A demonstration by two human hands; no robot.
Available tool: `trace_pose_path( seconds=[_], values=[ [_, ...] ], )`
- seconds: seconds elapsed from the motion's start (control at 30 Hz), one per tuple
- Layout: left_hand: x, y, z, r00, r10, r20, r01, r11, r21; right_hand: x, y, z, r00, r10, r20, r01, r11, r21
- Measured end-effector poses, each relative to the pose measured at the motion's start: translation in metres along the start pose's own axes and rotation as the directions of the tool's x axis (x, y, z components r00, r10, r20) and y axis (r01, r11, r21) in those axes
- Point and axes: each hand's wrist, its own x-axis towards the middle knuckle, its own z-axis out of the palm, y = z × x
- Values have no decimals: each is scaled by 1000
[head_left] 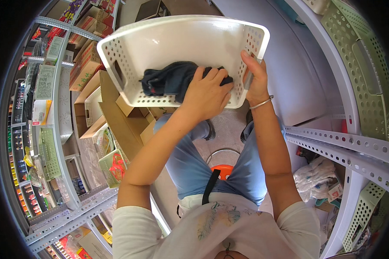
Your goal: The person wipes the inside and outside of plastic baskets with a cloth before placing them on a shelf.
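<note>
A white plastic basket (188,39) with perforated ends is held up over my knees, tilted so its inside faces me. My right hand (256,77) grips the handle opening in its right end, thumb inside. Dark folded cloth (171,79), perhaps clothing, lies in the basket along its lower side. My left hand (209,90) reaches in over the near rim and rests on the right part of this cloth, fingers curled over it; the palm side is hidden.
Metal shelves (68,181) with packaged goods stand on the left. Cardboard boxes (123,110) and a green basket (108,168) holding a red bag are beside my left arm. A perforated metal shelf frame (337,152) and more green baskets (359,64) are at right. An orange stool (225,170) is under me.
</note>
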Motion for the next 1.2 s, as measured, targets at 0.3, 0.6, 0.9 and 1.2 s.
trace_pose_path(
  seconds=[0.3, 0.6, 0.9, 1.2],
  values=[
    [3, -36, -5, 993, -89, 80, 63, 958, 280, -2, -16, -13, 997, 4, -82, -15, 992, -126],
    [20, -15, -32, 966, -78, 247, 189, 864, -467, -2, -5, -17, 995, -76, -70, 71, 995, -66],
    [19, -4, 5, 914, -229, 335, 384, 755, -531, -1, 1, -10, 992, -9, -123, 12, 1000, 22],
    [12, -19, -47, 858, -192, 477, 502, 119, -856, 8, 4, -1, 988, 12, -151, -26, 995, -93]
  ],
)
